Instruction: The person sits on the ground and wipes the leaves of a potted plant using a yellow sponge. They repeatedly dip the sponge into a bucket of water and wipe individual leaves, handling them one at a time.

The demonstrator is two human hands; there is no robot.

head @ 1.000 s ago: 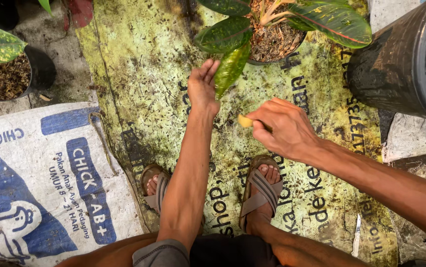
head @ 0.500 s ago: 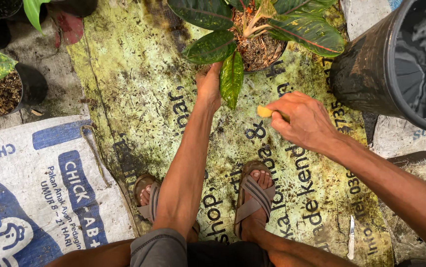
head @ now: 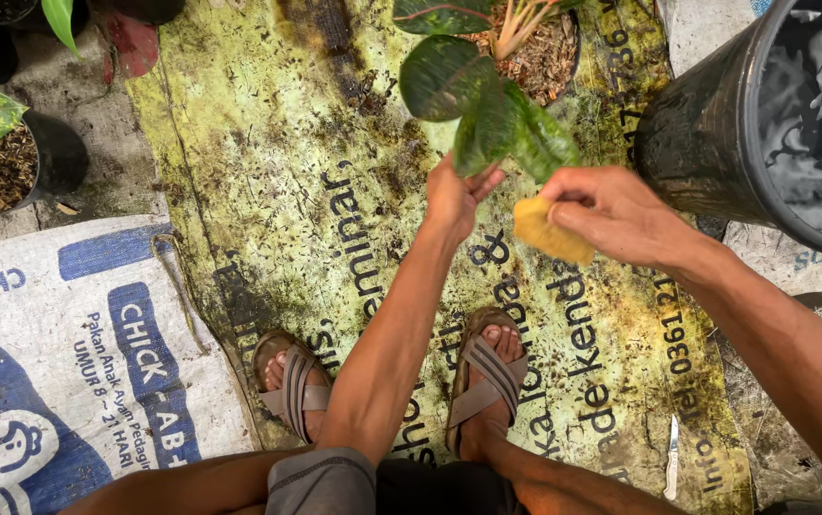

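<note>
A single camera, worn on the person's head, is looking almost straight down at the ground from standing height. The person's own forearms are entering from the bottom edge and reaching up into the frame, so the top of the picture is lying away from the body. The left hand (head: pixel 457 195) and right hand (head: pixel 611 215) are sitting just above centre, close enough to be showing fingers clearly. Below the hands, the sandalled feet (head: pixel 487 381) are standing on a worn yellow-green banner (head: pixel 268 172) filling most of the view. No second view is sharing this scene.
</note>
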